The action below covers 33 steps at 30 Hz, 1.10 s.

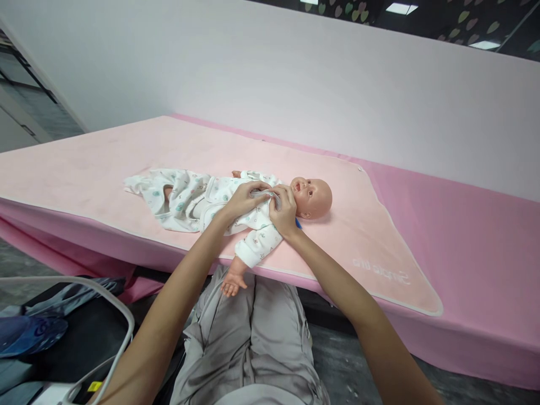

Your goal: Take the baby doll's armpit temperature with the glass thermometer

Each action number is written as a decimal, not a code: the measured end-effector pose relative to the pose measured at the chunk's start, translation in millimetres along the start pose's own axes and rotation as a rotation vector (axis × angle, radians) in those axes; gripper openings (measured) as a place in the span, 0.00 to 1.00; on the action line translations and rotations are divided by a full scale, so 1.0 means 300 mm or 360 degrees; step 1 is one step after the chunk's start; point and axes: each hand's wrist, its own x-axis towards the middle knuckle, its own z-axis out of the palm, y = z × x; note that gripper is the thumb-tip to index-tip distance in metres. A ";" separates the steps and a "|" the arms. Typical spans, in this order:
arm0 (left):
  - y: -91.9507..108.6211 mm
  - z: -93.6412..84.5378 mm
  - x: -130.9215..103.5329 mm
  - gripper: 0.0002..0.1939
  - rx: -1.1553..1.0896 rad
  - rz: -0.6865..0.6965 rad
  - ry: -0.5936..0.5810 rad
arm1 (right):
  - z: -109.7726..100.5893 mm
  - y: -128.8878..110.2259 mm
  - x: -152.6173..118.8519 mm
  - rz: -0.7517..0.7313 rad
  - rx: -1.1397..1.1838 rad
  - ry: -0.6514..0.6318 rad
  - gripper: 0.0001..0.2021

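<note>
A baby doll [314, 198] lies on its back on the pink mat, head to the right. It wears a white printed baby garment [219, 188], whose leg part is spread loosely to the left, with part of a leg showing. At the upper chest, just below the doll's chin, my left hand [248, 198] pinches the garment's front edge. Beside it, close to the neck, my right hand [284, 209] has its fingers closed on the same cloth. My fingers partly hide the fastening there. One doll arm [236, 275] hangs over the near edge.
A pale pink mat [350, 247] covers much of the pink bed [481, 253], which meets a white wall [337, 95]. A bit of blue [298, 223] shows by the doll's neck. At lower left are a white curved tube [126, 318] and a blue cap [34, 334].
</note>
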 end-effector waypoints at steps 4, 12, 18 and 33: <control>0.004 0.001 -0.002 0.13 -0.0022 -0.0002 0.0038 | -0.001 -0.001 0.000 0.0015 -0.0035 -0.0026 0.10; -0.003 0.006 -0.002 0.13 -0.0058 -0.0029 0.0098 | -0.001 -0.003 0.003 0.0031 -0.0012 -0.0046 0.10; -0.014 0.005 0.000 0.15 -0.0089 -0.0091 0.0099 | 0.001 -0.001 -0.001 0.0023 -0.0004 -0.0053 0.12; -0.015 0.008 -0.003 0.14 -0.0025 -0.0089 0.0148 | -0.007 -0.009 -0.001 0.0032 -0.0016 -0.0003 0.11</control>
